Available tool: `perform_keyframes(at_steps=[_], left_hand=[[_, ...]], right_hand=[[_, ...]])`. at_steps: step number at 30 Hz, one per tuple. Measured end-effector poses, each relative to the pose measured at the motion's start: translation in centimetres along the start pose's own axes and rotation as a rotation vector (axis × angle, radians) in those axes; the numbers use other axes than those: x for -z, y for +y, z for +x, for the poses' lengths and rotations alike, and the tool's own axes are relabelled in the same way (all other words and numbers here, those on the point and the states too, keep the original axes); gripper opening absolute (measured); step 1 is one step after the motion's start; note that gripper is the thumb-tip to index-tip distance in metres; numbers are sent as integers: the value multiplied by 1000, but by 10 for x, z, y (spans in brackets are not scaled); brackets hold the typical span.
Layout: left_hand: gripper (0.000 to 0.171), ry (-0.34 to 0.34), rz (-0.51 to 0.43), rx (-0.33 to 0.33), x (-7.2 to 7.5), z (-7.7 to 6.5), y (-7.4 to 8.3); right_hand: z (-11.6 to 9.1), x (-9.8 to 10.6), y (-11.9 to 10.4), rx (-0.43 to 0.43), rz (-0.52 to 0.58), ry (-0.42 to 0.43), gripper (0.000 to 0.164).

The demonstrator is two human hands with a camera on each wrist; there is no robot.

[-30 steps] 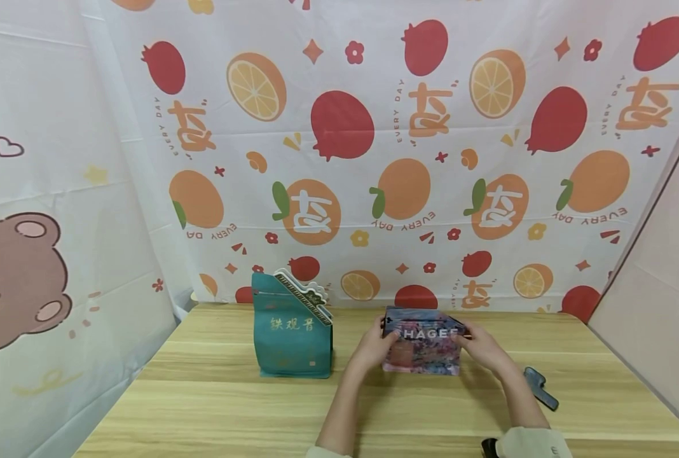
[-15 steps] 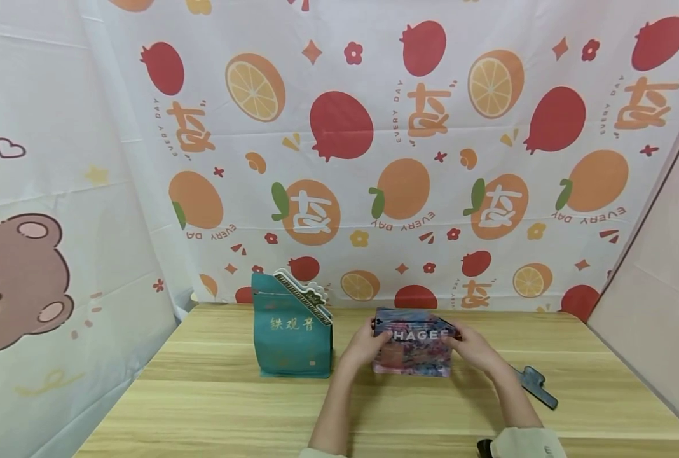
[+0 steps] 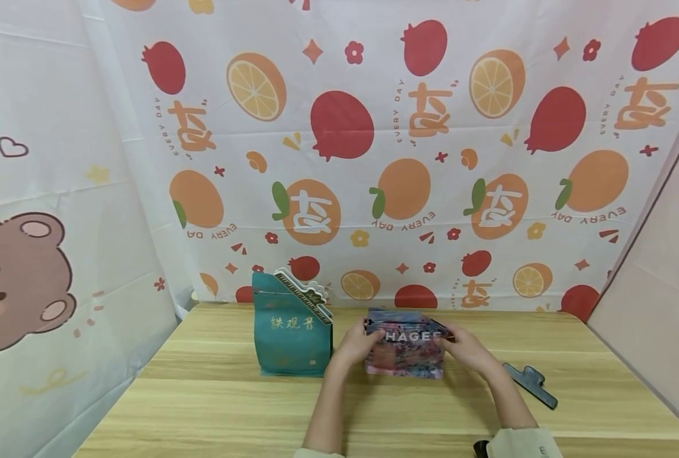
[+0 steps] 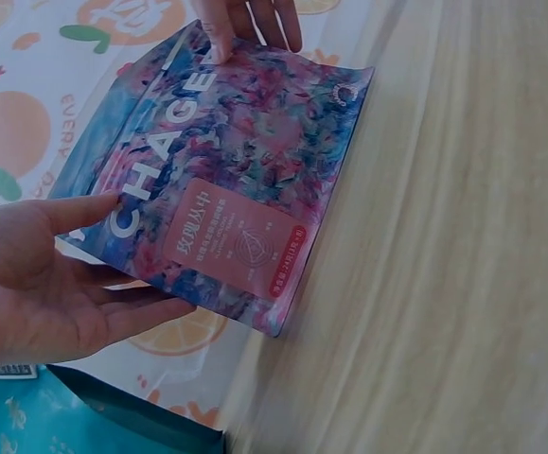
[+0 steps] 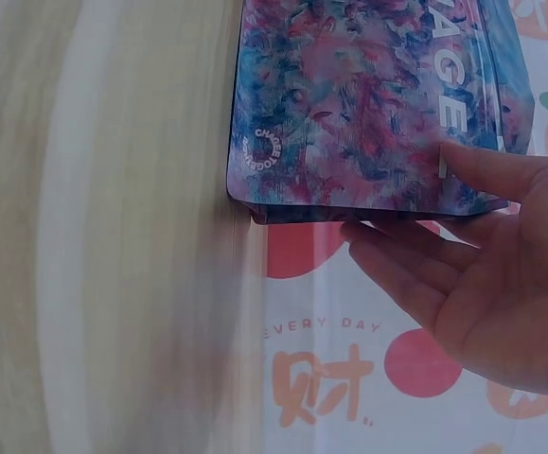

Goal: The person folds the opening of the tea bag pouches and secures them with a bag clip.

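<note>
Both hands hold a pink-and-blue patterned pouch (image 3: 405, 356) with white lettering, standing upright near the back of the table. My left hand (image 3: 355, 341) grips its left side, thumb on the front and fingers behind, as the left wrist view shows with the pouch (image 4: 255, 142). On the opposite side my right hand (image 3: 464, 348) pinches the edge, thumb across the front near the lettering. Just left of the left hand stands a teal tea bag (image 3: 290, 346) with a decorated clip (image 3: 305, 296) slanting across its top corner.
A dark bag clip (image 3: 531, 383) lies on the wooden table (image 3: 213, 407), right of the right forearm. Behind the table hangs a fruit-print cloth (image 3: 339, 191), with a bear-print cloth (image 3: 19, 280) at the left.
The hands have moved the patterned pouch left toward the teal bag. More of the dark clip shows now that the right forearm has shifted left.
</note>
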State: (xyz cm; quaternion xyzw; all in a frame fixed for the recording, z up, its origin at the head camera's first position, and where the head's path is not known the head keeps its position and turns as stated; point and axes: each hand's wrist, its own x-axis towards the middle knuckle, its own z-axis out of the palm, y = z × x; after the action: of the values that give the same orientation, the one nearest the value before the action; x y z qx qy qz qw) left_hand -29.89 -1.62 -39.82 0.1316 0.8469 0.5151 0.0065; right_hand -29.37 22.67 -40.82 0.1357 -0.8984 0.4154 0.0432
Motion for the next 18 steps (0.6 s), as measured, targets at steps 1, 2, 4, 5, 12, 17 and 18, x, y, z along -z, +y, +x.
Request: perform_keyframes(at_steps=[1, 2, 4, 5, 12, 17, 18], left_hand=[[57, 2, 1, 6, 1, -1, 0], [57, 3, -1, 14, 2, -1, 1], [58, 7, -16, 26, 4, -2, 2], [59, 7, -26, 35, 5, -3, 2], [64, -2, -16, 47, 11, -6, 3], [66, -12, 7, 45, 13, -7, 1], [67, -13, 8, 47, 13, -7, 1]], right_hand=[[0, -1, -1, 6, -2, -1, 34], [-1, -1, -2, 11, -3, -4, 34], [-1, -1, -3, 23, -5, -11, 32], [-2, -2, -4, 24, -4, -12, 32], [-3, -4, -7, 45, 8, -21, 31], [-2, -7, -5, 52, -2, -16, 30], [-2, -8, -5, 51, -6, -15, 31]])
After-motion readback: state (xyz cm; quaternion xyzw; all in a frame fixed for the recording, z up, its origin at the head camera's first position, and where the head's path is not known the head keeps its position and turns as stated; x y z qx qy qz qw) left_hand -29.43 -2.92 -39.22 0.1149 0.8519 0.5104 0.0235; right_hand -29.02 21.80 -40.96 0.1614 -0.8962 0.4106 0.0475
